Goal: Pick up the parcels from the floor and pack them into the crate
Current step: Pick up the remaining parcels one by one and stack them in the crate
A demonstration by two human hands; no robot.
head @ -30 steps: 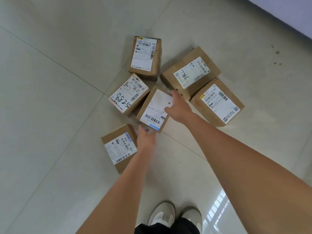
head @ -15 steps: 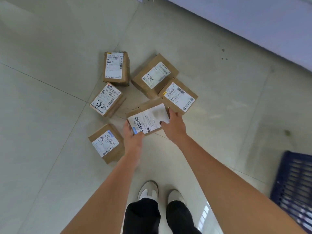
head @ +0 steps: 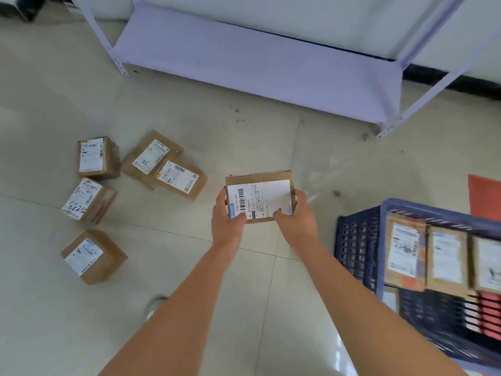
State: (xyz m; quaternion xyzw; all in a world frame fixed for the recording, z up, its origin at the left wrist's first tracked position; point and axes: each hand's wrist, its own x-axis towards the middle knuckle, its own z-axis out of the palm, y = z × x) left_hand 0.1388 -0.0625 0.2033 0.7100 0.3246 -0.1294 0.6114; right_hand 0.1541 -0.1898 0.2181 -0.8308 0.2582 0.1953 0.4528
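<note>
A: Fingers?
B: Left hand [head: 227, 223] and right hand [head: 296, 218] curl round opposite short ends of the parcel [head: 259, 198], held off the floor, long axis across.
A: Crate?
B: Crate [head: 358, 241] lies to the right, nearer the right hand; five parcels remain on the floor at left.

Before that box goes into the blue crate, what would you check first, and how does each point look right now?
1. Both hands on the held parcel: left hand and right hand grip opposite ends. Ok.
2. Parcel level, label up: ok.
3. Blue crate within reach on the right: ok.
4. Free room in the crate beside the three parcels inside: cannot tell, partly out of frame.
5. Five parcels left on the floor: not ok, task unfinished.
</note>
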